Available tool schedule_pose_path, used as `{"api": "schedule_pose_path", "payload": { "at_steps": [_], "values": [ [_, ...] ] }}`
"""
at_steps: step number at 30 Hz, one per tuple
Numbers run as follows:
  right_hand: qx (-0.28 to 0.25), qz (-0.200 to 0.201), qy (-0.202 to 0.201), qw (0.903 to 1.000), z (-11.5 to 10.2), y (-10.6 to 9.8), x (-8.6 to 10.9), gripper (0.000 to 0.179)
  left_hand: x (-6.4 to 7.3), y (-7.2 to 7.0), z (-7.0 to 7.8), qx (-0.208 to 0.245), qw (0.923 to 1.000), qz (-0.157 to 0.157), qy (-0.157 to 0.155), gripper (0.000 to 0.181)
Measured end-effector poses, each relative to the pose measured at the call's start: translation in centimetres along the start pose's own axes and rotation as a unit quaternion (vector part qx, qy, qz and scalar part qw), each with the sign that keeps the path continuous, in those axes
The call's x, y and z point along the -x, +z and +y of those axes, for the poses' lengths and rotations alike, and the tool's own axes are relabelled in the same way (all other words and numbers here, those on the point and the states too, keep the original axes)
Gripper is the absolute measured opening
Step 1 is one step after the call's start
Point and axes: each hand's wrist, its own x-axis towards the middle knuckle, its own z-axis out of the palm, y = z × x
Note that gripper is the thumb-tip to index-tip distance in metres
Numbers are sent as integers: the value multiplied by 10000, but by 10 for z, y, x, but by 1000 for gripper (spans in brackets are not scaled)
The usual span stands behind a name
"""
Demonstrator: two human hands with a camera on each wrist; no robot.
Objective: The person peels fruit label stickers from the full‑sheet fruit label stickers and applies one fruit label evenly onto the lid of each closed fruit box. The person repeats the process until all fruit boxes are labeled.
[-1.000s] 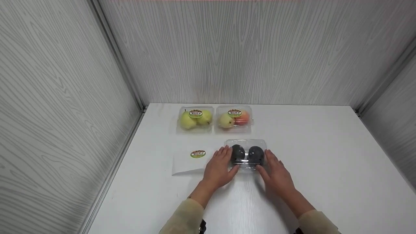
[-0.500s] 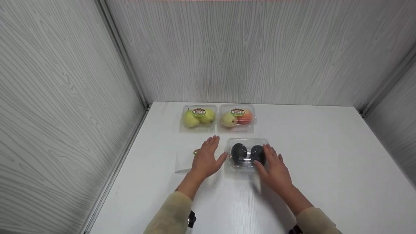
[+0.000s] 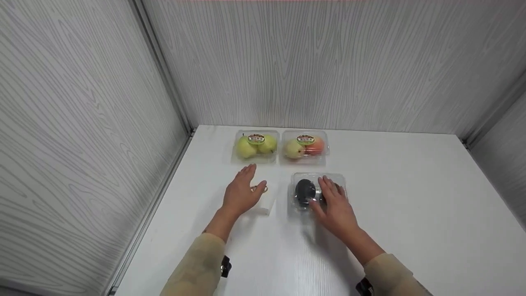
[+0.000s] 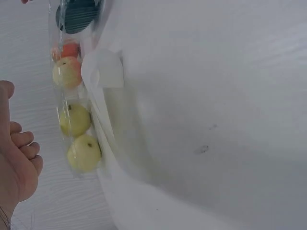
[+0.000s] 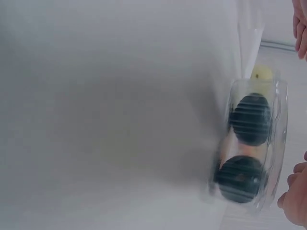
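In the head view my left hand [image 3: 242, 191] hovers with straight fingers over a white paper sheet [image 3: 267, 203], thumb spread to the right. It covers most of the sheet and part of an oval sticker [image 3: 266, 189]. A clear plastic box [image 3: 296, 177] with two dark oval fruits [image 3: 305, 191] sits to the right. My right hand [image 3: 339, 209] lies over the box's right half, fingers extended, hiding most of the second fruit. The right wrist view shows both dark fruits [image 5: 252, 120] inside the lidded box, with my right hand [image 5: 297, 194] over the lid side.
Two labelled clear boxes stand in a row farther back: one with yellow-green pears [image 3: 246, 146], one with a pale fruit [image 3: 294, 149] and a reddish fruit [image 3: 315, 146]. Grained panels [image 3: 287, 65] wall the white table [image 3: 402, 185] at back and sides.
My left hand has let go of the dark-fruit box and moved left over the paper sheet. My right hand has slid from the box's right side to over its top. The head view has shifted slightly.
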Motion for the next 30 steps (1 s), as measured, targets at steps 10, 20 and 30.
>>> {"api": "schedule_pose_path", "payload": {
  "at_steps": [10, 20, 30],
  "values": [
    [122, -453, -249, 9986, -42, 15, -14, 74, -1, -14, -20, -155, 9981, -329, -500, 70],
    [187, -728, -811, 9939, -79, 36, -18, 70, 1, -20, -36, -207, 9963, -558, -626, 68],
    [130, -1106, -1313, 9851, -94, 64, -6, 68, -2, -17, -46, -253, 9910, -882, -979, 65]
  ]
}}
